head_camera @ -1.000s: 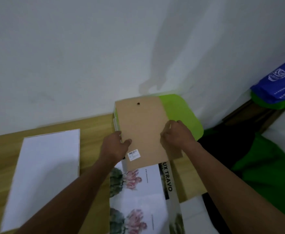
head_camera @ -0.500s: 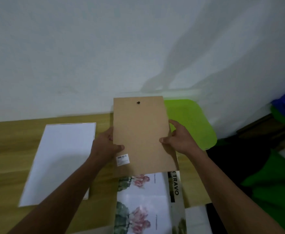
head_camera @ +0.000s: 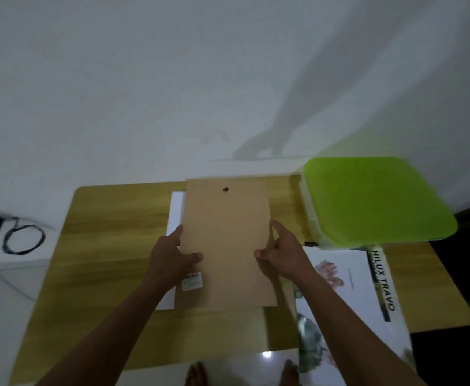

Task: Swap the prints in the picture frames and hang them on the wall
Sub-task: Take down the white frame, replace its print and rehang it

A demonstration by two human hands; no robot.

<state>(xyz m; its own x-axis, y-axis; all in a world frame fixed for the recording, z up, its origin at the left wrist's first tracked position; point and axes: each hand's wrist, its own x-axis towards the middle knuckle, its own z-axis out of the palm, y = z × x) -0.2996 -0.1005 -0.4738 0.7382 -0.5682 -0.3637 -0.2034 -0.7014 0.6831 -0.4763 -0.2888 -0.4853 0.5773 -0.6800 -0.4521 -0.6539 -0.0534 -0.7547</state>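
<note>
Pinching the flat brown backing board by its long edges with the left hand and right hand, above the smooth wooden table.

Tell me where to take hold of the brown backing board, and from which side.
Take the backing board at mid-length of its two long edges, one hand from each side, thumb on top, as the left hand and right hand do. It is thin, flat and broad; a one-edge grip would likely tip.
</note>
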